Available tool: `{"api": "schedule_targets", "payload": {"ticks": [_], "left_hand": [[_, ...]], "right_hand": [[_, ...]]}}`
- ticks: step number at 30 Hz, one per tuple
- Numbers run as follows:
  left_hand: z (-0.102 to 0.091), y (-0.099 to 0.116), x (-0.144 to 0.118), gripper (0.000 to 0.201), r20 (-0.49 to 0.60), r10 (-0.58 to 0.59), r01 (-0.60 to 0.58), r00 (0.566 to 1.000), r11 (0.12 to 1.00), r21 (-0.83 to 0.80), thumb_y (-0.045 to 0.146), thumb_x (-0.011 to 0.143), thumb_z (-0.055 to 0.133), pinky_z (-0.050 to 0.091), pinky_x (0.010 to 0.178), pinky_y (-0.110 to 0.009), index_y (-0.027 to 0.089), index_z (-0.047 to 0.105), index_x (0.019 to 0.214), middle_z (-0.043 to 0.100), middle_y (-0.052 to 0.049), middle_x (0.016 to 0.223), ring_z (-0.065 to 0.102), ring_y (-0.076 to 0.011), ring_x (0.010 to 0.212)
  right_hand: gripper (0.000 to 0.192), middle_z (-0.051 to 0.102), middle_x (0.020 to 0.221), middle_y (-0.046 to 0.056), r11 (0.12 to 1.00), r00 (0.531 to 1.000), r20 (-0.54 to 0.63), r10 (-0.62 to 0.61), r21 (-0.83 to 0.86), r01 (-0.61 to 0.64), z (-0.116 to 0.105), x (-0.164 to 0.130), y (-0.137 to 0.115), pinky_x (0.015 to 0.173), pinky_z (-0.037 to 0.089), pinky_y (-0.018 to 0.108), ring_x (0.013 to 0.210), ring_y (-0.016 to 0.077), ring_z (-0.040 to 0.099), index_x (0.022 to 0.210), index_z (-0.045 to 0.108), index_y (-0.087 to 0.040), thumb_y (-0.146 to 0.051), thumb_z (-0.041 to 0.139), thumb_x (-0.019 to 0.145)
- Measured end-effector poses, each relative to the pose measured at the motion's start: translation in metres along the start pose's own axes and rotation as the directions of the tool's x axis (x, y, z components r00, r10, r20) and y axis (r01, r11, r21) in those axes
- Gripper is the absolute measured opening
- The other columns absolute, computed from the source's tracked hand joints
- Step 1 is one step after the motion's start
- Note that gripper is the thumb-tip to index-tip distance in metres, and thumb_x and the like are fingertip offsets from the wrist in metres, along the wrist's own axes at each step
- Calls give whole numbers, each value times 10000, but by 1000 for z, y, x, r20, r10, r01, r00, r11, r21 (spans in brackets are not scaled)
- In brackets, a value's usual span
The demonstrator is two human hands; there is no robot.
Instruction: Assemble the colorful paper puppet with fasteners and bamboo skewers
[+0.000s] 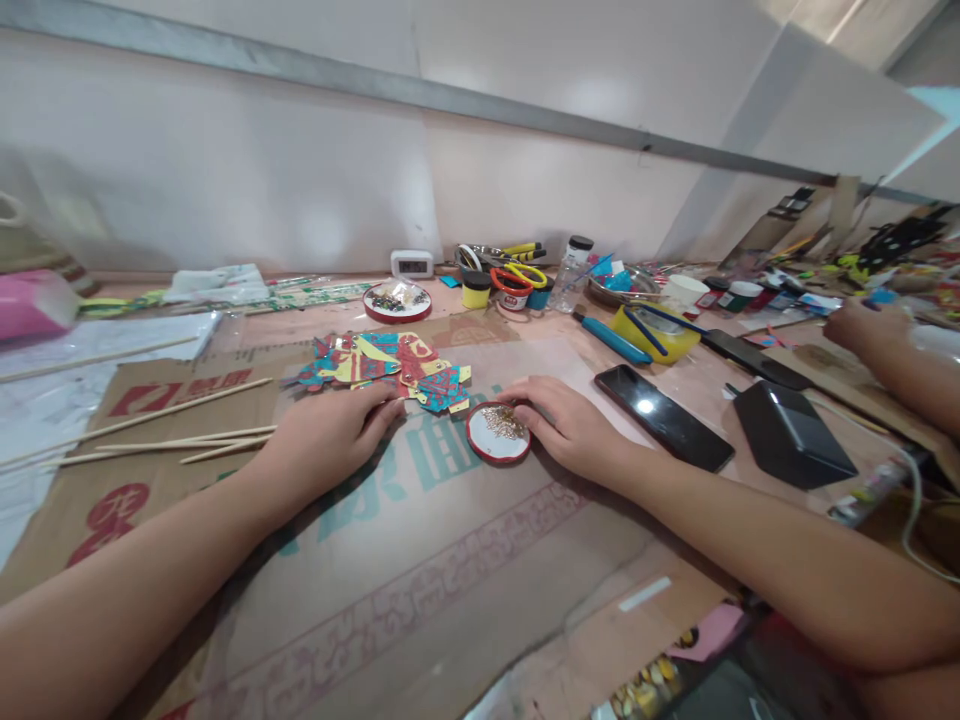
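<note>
My left hand point(330, 428) rests palm down on the flattened cardboard point(420, 560), its fingertips touching the near edge of a pile of coloured paper cut-outs point(390, 368) in red, teal and yellow. My right hand point(574, 425) lies beside a small round red-rimmed lid point(498, 432) that holds tiny golden pieces; its fingers touch the lid's right rim and reach over it. Neither hand is seen gripping anything.
A black phone point(664, 415) and a dark box point(793, 432) lie right of my right hand. Thin wooden sticks point(172, 425) lie to the left. At the back stand a second lid point(397, 300), scissors point(517, 275), jars, a yellow bowl point(654, 332). Another person's hand point(874, 325) is far right.
</note>
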State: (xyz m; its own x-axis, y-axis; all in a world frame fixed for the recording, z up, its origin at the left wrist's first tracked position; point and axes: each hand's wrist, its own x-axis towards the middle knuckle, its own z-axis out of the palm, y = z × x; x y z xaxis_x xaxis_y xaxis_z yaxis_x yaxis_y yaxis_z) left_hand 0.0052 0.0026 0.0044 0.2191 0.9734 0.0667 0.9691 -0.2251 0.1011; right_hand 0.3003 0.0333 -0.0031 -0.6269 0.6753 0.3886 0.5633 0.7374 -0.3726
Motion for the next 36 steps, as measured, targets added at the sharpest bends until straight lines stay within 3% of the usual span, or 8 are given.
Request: {"api": "schedule_targets", "payload": {"ticks": [21, 25, 29, 33, 36], "left_hand": [[-4, 3, 0, 426, 10, 30, -30, 999, 999, -26, 476, 987, 235, 312, 554, -289, 237, 583, 933, 697, -35, 797, 658, -244, 718], [-4, 2, 1, 432, 16, 43, -42, 999, 999, -27, 486, 984, 235, 316, 557, -297, 243, 590, 940, 702, -46, 818, 662, -271, 744], [-1, -1, 2, 449, 11, 49, -48, 999, 998, -38, 489, 985, 235, 324, 554, -303, 242, 606, 931, 704, -56, 816, 656, -274, 727], [0, -2, -6, 430, -114, 132, -125, 985, 990, 62, 456, 994, 274, 297, 537, -311, 221, 624, 907, 692, -65, 765, 637, -258, 667], [-1, 1, -14, 409, -274, 237, -186, 932, 962, 198, 406, 1000, 316, 277, 519, -318, 197, 642, 869, 687, -71, 720, 623, -249, 624]], "right_hand": [[268, 677, 1166, 111, 997, 998, 22, 65, 41, -65, -7, -4, -3, 976, 483, 426, 1118, 237, 615, 1180, 610, -182, -269, 449, 985], [251, 670, 1131, 107, 996, 998, 38, 48, 76, -51, -10, -1, -5, 967, 475, 399, 1103, 215, 605, 1133, 622, -181, -207, 416, 993], [172, 647, 1051, 101, 996, 998, 64, 21, 88, -27, -12, 0, -8, 924, 479, 347, 1040, 195, 601, 998, 665, -173, -188, 496, 968], [111, 607, 1029, 78, 993, 993, 93, 78, 79, -86, -11, 0, -11, 871, 481, 326, 955, 174, 597, 964, 669, -181, -179, 562, 936], [105, 583, 967, 56, 990, 993, 100, 67, 115, -79, -8, -1, -15, 812, 483, 292, 869, 148, 592, 930, 668, -180, -157, 565, 931]]}}
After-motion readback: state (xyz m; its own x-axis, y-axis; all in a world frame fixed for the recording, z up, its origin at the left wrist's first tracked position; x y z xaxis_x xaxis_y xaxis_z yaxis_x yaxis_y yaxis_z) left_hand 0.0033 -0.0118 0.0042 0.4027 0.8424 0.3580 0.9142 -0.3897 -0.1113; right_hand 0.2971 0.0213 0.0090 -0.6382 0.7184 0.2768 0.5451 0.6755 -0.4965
